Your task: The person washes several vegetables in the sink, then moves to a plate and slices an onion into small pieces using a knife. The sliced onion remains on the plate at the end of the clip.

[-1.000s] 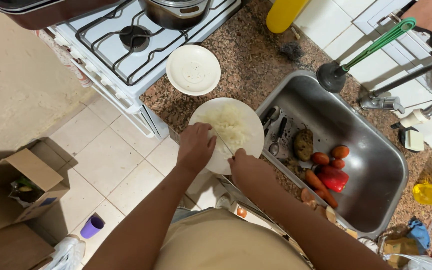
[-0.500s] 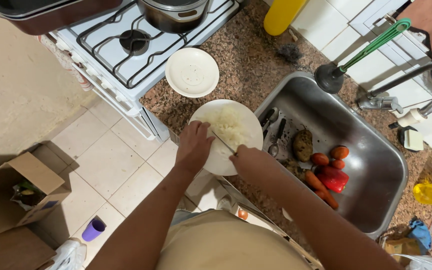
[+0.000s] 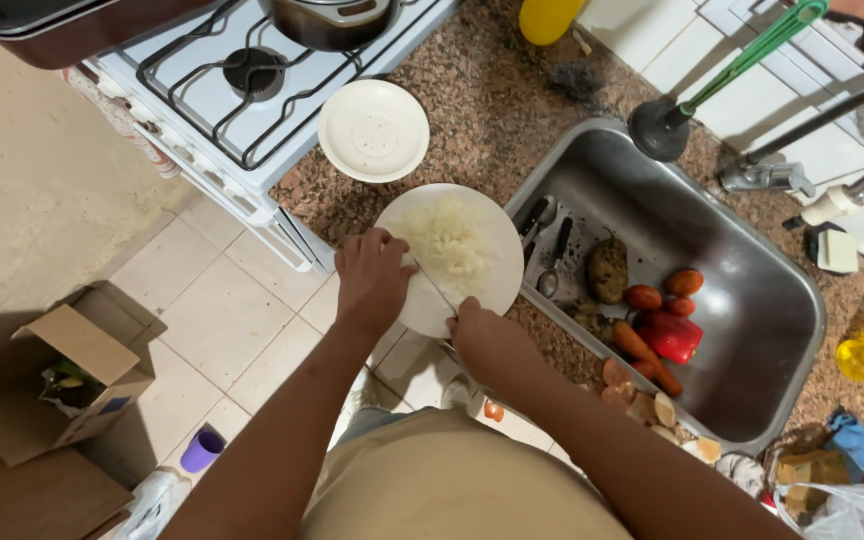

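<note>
A round white cutting plate [image 3: 497, 285] lies on the speckled granite counter [image 3: 492, 110] beside the sink. A heap of finely chopped white onion [image 3: 447, 243] covers its middle. My right hand [image 3: 487, 335] grips a knife [image 3: 435, 287] whose thin blade runs across the plate's near side toward the heap. My left hand [image 3: 372, 280] rests fingers-down on the plate's left edge, next to the blade and the chopped pieces.
A steel sink [image 3: 752, 300] holds a red pepper [image 3: 674, 335], tomatoes [image 3: 657, 293], carrots [image 3: 642, 350], a potato [image 3: 608, 268] and cutlery. An empty cream plate [image 3: 373, 130] sits by the gas stove [image 3: 242, 90]. A cardboard box [image 3: 62, 375] and purple cup [image 3: 202, 450] stand on the tiled floor.
Both hands stay on the plate. My right hand with the knife has shifted slightly toward me along the plate's near edge while the onion heap stays put.
</note>
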